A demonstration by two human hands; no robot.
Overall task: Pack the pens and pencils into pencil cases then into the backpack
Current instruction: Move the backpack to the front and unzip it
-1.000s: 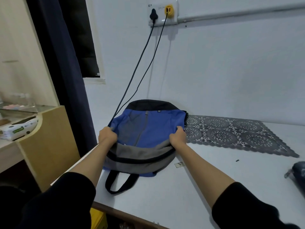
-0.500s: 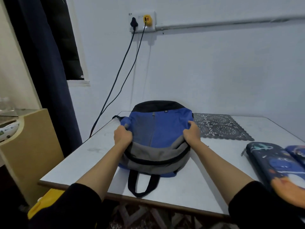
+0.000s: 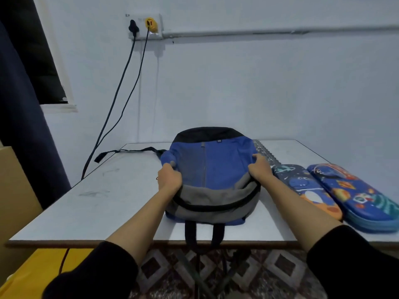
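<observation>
Both hands (image 3: 170,179) (image 3: 259,169) on backpack (image 3: 224,167) side edges

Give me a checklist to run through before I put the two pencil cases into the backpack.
1. Backpack lies on the table: ok; only its strap loop hangs over the near edge.
2. Left hand and right hand grip the backpack's sides: ok.
3. Backpack mouth unzipped: cannot tell.
4. Dinosaur pencil case and planet pencil case lie on the table to the right of the backpack: ok.
5. Both cases closed: ok by the look; what they hold: cannot tell.
6. A hand free to lift a case: not ok, both hold the backpack.
</observation>
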